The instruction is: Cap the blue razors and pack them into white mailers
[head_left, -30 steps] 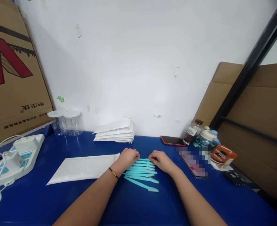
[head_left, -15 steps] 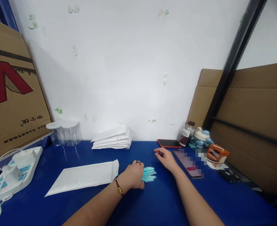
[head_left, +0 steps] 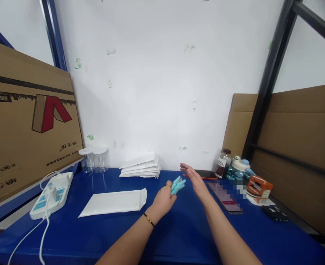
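Note:
My left hand (head_left: 164, 198) is closed around several light-blue plastic clothespins (head_left: 178, 185), raised a little above the blue table. Their ends stick out past my fingers; the rest is hidden in my grip. Just to the right, my right hand (head_left: 194, 180) hovers with fingers stretched out and holds nothing. It is apart from the clothespins. A white padded envelope (head_left: 114, 202) lies flat on the table, left of my left hand. Farther back, several similar white envelopes form a stack (head_left: 140, 165) near the wall.
On the left stand a power strip (head_left: 53, 195) with white cables, two clear lidded jars (head_left: 100, 160) and a large cardboard box (head_left: 27, 121). To the right are two phones (head_left: 224, 197), a dark-capped bottle (head_left: 223, 163), a blue-green bottle (head_left: 237, 169) and an orange box (head_left: 259, 188).
My left hand has lifted the clothespins off the table and turned them upward. My right hand's fingers have straightened. The camera view has tilted up and shifted left.

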Tool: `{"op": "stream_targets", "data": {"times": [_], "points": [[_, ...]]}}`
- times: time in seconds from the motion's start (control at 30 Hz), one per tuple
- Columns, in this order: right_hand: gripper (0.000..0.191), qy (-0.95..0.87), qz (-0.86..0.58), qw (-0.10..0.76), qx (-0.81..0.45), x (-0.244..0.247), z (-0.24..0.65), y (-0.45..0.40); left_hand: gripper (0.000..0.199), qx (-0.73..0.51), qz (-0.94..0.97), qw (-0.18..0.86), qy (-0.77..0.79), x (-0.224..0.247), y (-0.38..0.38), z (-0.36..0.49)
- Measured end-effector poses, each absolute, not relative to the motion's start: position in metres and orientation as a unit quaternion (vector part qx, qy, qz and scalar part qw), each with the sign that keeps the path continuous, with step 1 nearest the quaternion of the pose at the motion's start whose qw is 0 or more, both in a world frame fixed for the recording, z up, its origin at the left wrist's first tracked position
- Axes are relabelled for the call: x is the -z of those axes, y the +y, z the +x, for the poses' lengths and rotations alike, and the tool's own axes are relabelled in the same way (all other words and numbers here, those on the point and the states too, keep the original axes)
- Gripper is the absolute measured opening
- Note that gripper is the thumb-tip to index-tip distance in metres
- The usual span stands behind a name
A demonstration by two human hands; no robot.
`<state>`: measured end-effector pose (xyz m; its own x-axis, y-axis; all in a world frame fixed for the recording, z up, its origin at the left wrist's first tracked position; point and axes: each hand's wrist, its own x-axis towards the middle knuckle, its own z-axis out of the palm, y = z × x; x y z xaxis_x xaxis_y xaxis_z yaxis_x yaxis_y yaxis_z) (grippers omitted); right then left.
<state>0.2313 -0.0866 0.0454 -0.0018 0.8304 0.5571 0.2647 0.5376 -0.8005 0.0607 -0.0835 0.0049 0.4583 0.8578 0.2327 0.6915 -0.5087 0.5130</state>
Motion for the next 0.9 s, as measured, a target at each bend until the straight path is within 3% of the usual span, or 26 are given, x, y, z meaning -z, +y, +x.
{"op": "stream_targets", "data": {"times": [0.1,0.23,0.33,0.47,0.5,0.57,0.63,0.7,0.77,0.9], "points": [[0.038,-0.766,-0.379,0.507,-0.111,-0.079,0.193,-0.113,0.020,-0.354,0.796,0.263,0.415,-0.002,-0.093,0.065],[0.029,-0.843,-0.377,0.381,-0.054,-0.078,0.159,-0.134,0.019,-0.417,0.768,0.302,0.381,0.014,-0.105,0.064],[0.029,-0.842,-0.382,0.379,-0.032,-0.064,0.151,-0.141,0.028,-0.432,0.753,0.328,0.372,0.023,-0.110,0.060],[0.026,-0.826,-0.372,0.415,-0.087,-0.052,0.153,-0.143,0.020,-0.438,0.730,0.361,0.381,0.016,-0.116,0.058],[0.030,-0.807,-0.374,0.440,-0.120,-0.049,0.156,-0.144,0.019,-0.446,0.718,0.375,0.381,0.012,-0.119,0.057],[0.061,-0.752,-0.381,0.500,-0.197,-0.042,0.163,-0.149,0.016,-0.444,0.681,0.447,0.373,0.003,-0.130,0.053],[0.083,-0.708,-0.367,0.524,-0.298,-0.034,0.171,-0.161,0.012,-0.347,0.647,0.591,0.336,-0.003,-0.145,0.045],[0.065,-0.696,-0.318,0.472,-0.438,-0.026,0.173,-0.183,0.025,-0.140,0.623,0.731,0.241,-0.002,-0.163,0.036],[0.038,-0.685,-0.270,0.405,-0.542,-0.020,0.169,-0.211,0.040,-0.026,0.615,0.768,0.179,0.005,-0.184,0.028],[0.022,-0.656,-0.252,0.430,-0.567,-0.017,0.153,-0.264,0.027,-0.104,0.713,0.655,0.228,0.023,-0.221,0.013]]}}
